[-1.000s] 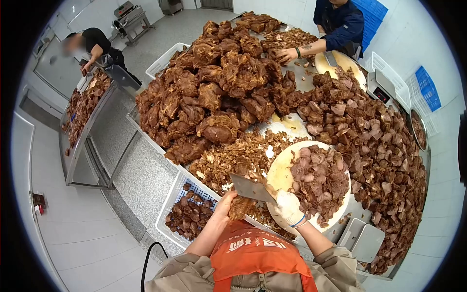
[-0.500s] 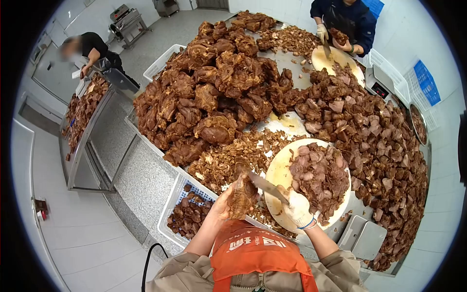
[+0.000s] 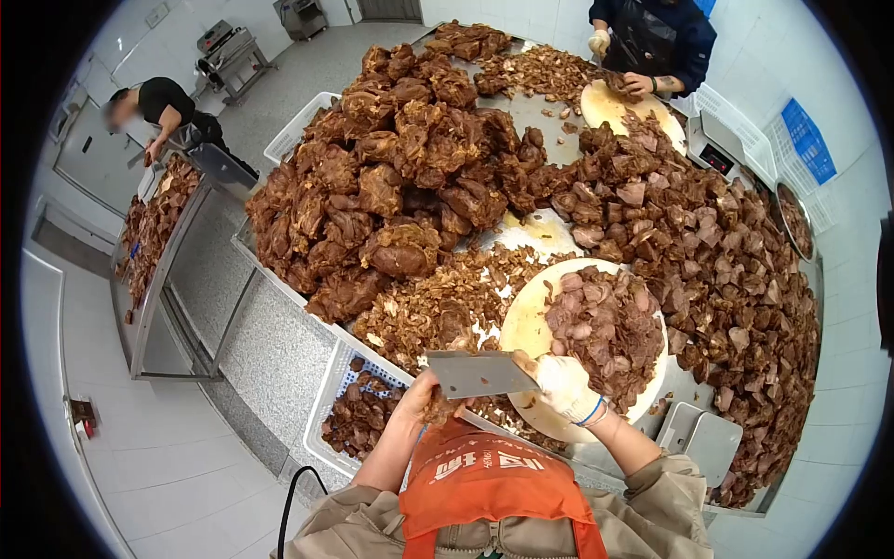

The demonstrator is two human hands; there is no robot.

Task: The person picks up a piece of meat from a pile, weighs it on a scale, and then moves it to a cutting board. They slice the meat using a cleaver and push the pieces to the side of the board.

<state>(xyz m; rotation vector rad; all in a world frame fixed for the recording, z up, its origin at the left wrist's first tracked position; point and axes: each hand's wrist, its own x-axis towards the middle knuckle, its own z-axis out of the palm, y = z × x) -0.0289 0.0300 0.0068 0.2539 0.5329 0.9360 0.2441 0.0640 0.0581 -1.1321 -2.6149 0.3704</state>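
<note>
The grip of the gloved right hand (image 3: 568, 387) is clamped round the cleaver (image 3: 480, 373) handle. The blade lies flat just above the bare left hand (image 3: 416, 395), whose grip wraps 1 meat chunk (image 3: 440, 408) beside the chopping board (image 3: 521, 326). The greasy meat may slip, bringing steel onto bare fingers.

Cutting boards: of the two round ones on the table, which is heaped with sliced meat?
The near board, beside the gloved right hand gripping the cleaver. The far board, by the co-worker, shows mostly bare surface.
</note>
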